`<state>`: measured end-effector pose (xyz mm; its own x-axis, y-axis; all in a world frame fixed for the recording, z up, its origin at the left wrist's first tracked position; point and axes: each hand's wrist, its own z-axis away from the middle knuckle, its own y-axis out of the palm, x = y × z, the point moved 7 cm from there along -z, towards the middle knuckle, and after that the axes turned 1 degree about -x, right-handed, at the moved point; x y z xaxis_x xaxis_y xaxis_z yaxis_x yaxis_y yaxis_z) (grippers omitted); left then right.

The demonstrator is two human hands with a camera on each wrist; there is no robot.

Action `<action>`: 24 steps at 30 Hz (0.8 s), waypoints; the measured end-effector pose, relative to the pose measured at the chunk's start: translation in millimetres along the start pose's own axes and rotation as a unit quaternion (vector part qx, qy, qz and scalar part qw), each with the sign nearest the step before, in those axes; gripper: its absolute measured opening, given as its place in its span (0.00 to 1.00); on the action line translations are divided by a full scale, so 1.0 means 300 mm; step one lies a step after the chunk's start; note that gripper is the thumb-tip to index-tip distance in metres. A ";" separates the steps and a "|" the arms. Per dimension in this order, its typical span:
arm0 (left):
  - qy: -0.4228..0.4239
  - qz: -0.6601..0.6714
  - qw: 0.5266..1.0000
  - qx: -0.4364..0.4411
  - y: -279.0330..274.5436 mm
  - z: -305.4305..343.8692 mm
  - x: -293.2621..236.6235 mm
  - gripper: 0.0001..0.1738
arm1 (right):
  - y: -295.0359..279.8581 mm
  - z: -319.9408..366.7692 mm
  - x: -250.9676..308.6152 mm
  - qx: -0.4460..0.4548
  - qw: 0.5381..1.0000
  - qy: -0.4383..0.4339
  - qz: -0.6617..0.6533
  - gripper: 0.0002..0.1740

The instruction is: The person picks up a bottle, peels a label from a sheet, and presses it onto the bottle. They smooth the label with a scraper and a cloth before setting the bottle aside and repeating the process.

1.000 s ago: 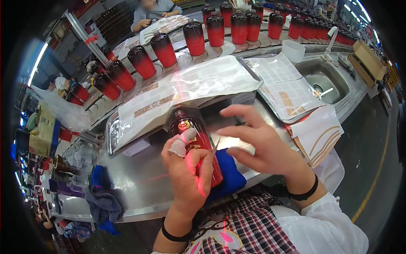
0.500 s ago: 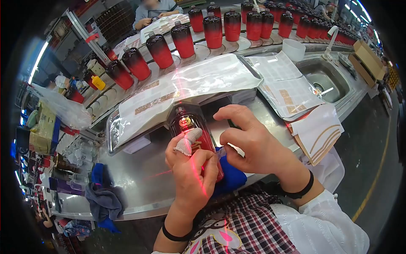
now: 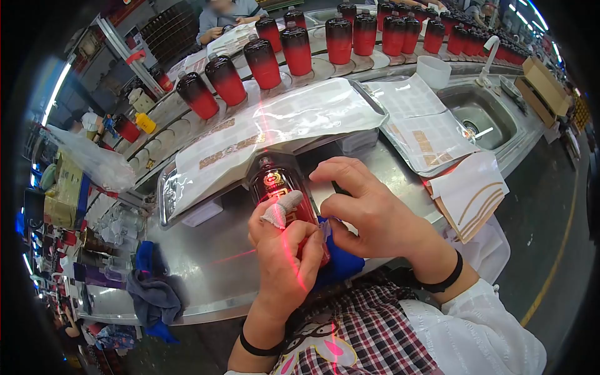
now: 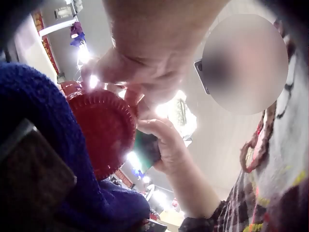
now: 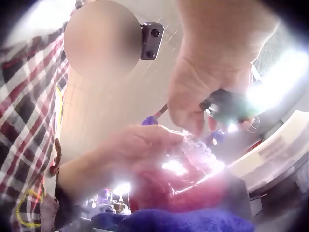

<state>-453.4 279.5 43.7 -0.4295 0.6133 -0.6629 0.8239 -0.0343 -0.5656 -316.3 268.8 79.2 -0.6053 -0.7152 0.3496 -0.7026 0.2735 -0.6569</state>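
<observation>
A red-and-black bottle [image 3: 278, 180] with gold print lies on a blue cloth [image 3: 345, 259], its neck under the tray's edge. My left hand [image 3: 284, 262], with white wrapping on a finger, rests over the bottle and pinches a small clear film [image 5: 200, 149] between thumb and finger. Just right of it, my right hand [image 3: 375, 215] has its thumb and a finger bent close to the film; contact is unclear. Its other fingers curl round a dark green object [image 5: 229, 105]. The left wrist view shows the bottle's ridged base [image 4: 104, 133] beside the cloth.
A tray with printed sheets [image 3: 294, 115] lies beyond the bottle, another [image 3: 415, 122] to its right. Red-and-black bottles [image 3: 261, 62] line the conveyor behind. A sink [image 3: 478, 115] is at the right, a grey-blue cloth [image 3: 153, 297] at the left.
My right hand's fingers have bent inward and its thumb has come close to my left fingertips. The wrapped finger has shifted slightly. Conveyor bottles have changed places, and a yellow bottle has appeared.
</observation>
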 end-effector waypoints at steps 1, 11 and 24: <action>0.000 -0.003 1.000 0.001 0.000 0.000 0.000 0.05 | -0.003 -0.002 0.004 0.003 1.000 0.003 -0.014 0.11; 0.002 -0.021 1.000 0.022 0.004 0.001 -0.009 0.05 | -0.003 0.009 -0.017 0.010 1.000 0.013 -0.019 0.11; 0.002 0.019 1.000 0.009 -0.012 0.001 0.000 0.04 | 0.007 0.071 -0.114 0.018 0.981 0.123 -0.147 0.18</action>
<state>-456.4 279.3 45.5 -0.3972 0.6139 -0.6822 0.8327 -0.0715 -0.5491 -289.0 280.2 51.6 -0.4528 -0.5814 0.6760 -0.8499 0.0522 -0.5244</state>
